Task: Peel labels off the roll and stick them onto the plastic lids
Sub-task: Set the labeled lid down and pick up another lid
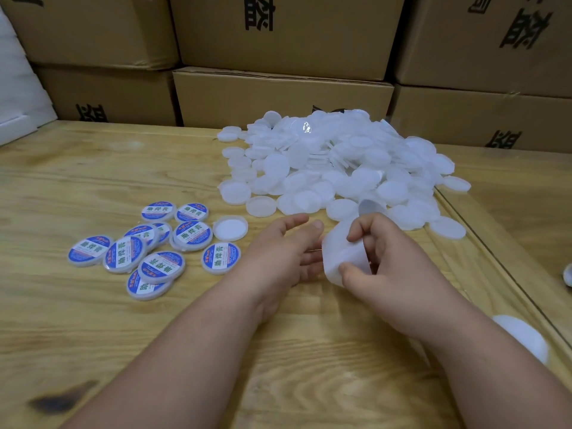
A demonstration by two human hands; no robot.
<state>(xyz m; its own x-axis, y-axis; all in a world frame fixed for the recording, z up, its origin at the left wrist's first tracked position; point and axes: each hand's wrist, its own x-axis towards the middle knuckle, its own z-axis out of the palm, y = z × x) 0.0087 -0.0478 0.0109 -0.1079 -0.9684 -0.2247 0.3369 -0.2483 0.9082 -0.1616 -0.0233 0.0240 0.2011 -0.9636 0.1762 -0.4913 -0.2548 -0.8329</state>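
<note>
Near the tabletop's [93,320] front, the right hand [393,270] pinches the label roll [339,252]; the left hand [278,255], fingers relaxed, reaches in. Peeling underway; next needs a lifted label edge.

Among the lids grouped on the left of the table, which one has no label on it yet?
The plain white lid at the group's right edge, nearest the left hand; every other lid there carries a blue label.

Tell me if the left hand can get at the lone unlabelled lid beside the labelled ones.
Probably yes: the left hand is open and holds nothing, and bare table lies between it and the unlabelled lid.
</note>
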